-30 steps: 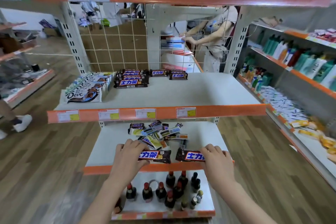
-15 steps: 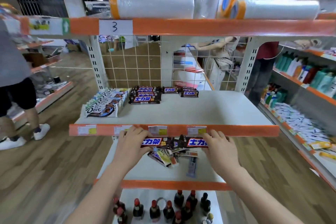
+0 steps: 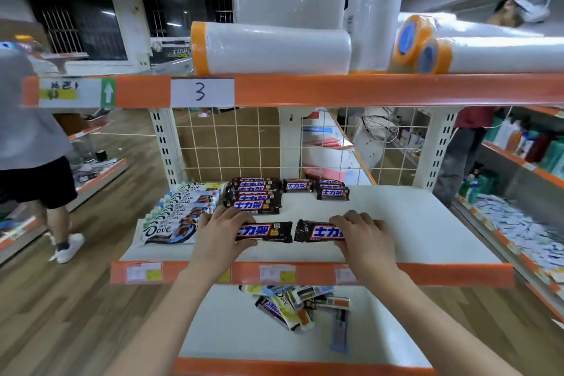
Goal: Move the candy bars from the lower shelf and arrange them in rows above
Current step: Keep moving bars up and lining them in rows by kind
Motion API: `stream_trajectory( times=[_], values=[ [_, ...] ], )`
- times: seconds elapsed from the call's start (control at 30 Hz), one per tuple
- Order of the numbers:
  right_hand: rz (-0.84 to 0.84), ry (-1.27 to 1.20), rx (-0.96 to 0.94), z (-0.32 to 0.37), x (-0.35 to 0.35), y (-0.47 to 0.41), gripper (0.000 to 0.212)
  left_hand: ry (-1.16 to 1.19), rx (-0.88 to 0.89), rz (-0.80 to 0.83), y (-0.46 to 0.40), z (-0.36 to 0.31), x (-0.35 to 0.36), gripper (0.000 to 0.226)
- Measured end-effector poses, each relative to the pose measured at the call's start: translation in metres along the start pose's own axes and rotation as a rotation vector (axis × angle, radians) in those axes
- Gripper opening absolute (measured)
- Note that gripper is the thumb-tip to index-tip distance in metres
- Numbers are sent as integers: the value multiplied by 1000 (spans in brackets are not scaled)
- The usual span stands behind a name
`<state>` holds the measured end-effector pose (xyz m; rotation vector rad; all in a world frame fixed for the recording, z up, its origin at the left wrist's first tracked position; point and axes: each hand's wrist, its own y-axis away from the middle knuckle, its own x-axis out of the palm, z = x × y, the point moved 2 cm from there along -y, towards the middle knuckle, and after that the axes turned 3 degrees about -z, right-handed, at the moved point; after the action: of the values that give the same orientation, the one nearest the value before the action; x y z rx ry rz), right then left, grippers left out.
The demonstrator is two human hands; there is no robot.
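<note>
Left hand (image 3: 218, 233): fingers (image 3: 241, 218) curled over the top edge of a dark bar (image 3: 265, 232), thumb under its near edge, pinching it. Right hand (image 3: 364, 238): fingers (image 3: 351, 221) curled over a second bar (image 3: 319, 232), gripping its right end. Both bars lie flat, end to end, nearly touching, on the middle shelf (image 3: 412, 232) near its front. Behind them, stacked dark bars (image 3: 253, 195) stand in rows towards the back, with two smaller groups (image 3: 331, 189) to the right. Dove bars (image 3: 180, 214) form a row at the left. On the lower shelf (image 3: 232, 330), a loose pile of mixed bars (image 3: 293, 302) remains. Top shelf (image 3: 335, 88) carries wrapped rolls (image 3: 271, 49)
</note>
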<state>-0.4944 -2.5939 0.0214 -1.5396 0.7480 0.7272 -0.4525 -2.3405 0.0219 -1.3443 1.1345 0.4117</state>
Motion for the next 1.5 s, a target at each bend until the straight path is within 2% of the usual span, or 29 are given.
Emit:
stream_trajectory(
  times=[0.1,0.2,0.3,0.43,0.77,1.03,1.4,1.5],
  values=[
    [-6,-16,-4,4,10,-16,45,-17,18,-17,-14,13,9,41],
    [-37,-33,-20,9,24,-27,50,-26,2,6,-26,24,21,40],
    [-80,-57,-35,13,40,-35,52,-22,-4,78,-38,34,32,40],
    [-49,-46,-15,16,59,-51,53,-56,7,178,-52,46,50,42],
    [-20,-32,24,23,85,-80,51,-52,21,181,-82,67,77,43],
    [22,-37,36,35,89,-88,53,-18,16,220,-86,79,84,54],
    [120,-69,55,47,85,-86,55,-21,17,224,-87,84,87,46],
    [180,-64,72,51,84,-84,48,-23,21,208,-90,85,87,46]
  ],
)
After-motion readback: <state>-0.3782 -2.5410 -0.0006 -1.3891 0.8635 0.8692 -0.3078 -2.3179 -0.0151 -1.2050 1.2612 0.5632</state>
